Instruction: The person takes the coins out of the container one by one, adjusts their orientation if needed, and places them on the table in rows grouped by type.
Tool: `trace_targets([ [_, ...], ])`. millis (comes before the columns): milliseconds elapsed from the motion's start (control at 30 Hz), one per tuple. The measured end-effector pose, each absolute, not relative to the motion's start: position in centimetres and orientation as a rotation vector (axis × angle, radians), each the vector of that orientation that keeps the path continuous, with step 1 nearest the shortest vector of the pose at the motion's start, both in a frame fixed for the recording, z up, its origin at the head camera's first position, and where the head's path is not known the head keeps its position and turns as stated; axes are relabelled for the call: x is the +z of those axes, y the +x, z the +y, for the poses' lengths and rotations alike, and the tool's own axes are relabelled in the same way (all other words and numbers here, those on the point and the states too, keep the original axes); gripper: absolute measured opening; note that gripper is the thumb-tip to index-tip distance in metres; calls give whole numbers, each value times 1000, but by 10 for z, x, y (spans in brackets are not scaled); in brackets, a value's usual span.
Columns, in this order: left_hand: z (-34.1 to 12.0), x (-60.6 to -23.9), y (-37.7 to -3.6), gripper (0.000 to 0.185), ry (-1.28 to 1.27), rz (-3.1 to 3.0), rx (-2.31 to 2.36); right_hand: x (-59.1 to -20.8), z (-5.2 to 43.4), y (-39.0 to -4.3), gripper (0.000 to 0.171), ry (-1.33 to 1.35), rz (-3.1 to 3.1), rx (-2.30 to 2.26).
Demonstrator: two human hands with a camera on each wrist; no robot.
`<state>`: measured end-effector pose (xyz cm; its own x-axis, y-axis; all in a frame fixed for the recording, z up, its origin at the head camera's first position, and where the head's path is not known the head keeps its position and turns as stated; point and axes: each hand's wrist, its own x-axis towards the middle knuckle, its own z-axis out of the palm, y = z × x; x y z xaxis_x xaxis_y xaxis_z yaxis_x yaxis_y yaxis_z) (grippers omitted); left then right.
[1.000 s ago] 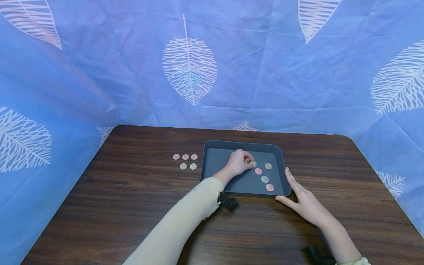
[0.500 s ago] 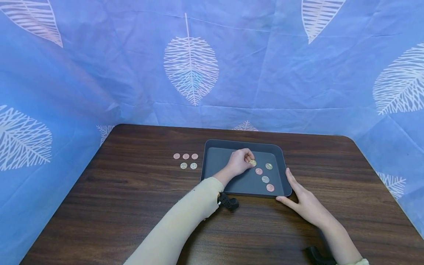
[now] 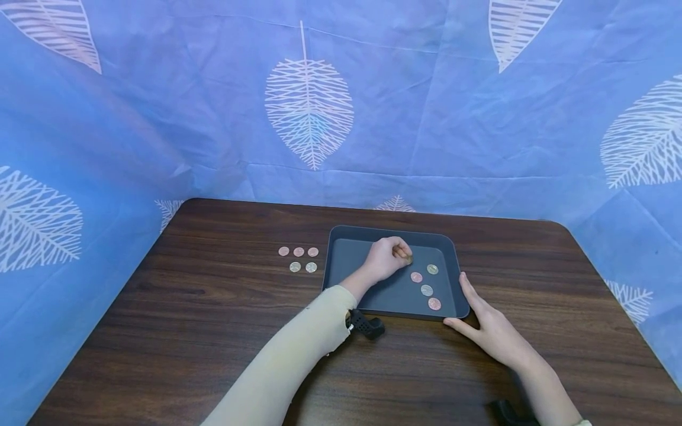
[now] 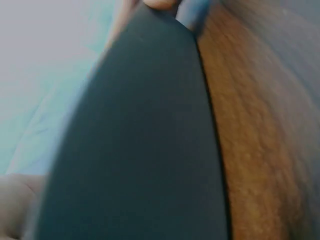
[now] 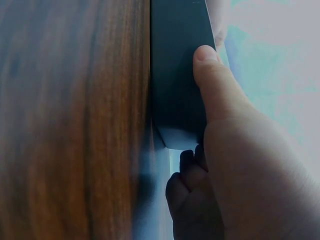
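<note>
Over the dark grey tray (image 3: 348,254), my left hand (image 3: 385,260) pinches a gold-coloured coin (image 3: 409,260) between thumb and fingertips; the fingers partly hide it. Near it in the tray lie another gold coin (image 3: 432,269), a copper coin (image 3: 416,277), a silver coin (image 3: 427,290) and a second copper coin (image 3: 434,304). My right hand (image 3: 495,332) rests at the tray's front right corner, fingers extended along its right side. In the right wrist view, the thumb (image 5: 210,70) presses the tray's front wall. The left wrist view shows mostly that wall (image 4: 140,130).
Left of the tray, on the brown wooden table (image 3: 202,307), three copper coins (image 3: 298,252) form a row, with two silver coins (image 3: 311,267) in a row below. A blue cloth with white leaf prints (image 3: 309,112) hangs behind the table.
The pinched gold coin showed its face half a second ago; now it is turned and more covered by the left fingers. The right hand keeps its place at the tray corner.
</note>
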<state>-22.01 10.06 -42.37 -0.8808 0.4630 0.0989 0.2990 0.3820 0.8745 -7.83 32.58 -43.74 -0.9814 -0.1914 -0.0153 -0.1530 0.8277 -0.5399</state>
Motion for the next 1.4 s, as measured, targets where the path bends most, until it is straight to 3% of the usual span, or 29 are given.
trace_targets([
  [300, 74, -408, -223, 7, 656, 2416, 1643, -436, 324, -78, 96, -268, 2939, -853],
  [667, 0, -389, -230, 9, 613, 2488, 1698, -434, 324, -77, 97, -262, 2944, -836],
  [1067, -79, -399, -221, 10, 417, 2559, 1728, -437, 324, -77, 98, -274, 2941, -853],
  [1400, -114, -412, -213, 11, 332, 2627, 1694, -436, 324, -77, 98, -259, 2940, -853],
])
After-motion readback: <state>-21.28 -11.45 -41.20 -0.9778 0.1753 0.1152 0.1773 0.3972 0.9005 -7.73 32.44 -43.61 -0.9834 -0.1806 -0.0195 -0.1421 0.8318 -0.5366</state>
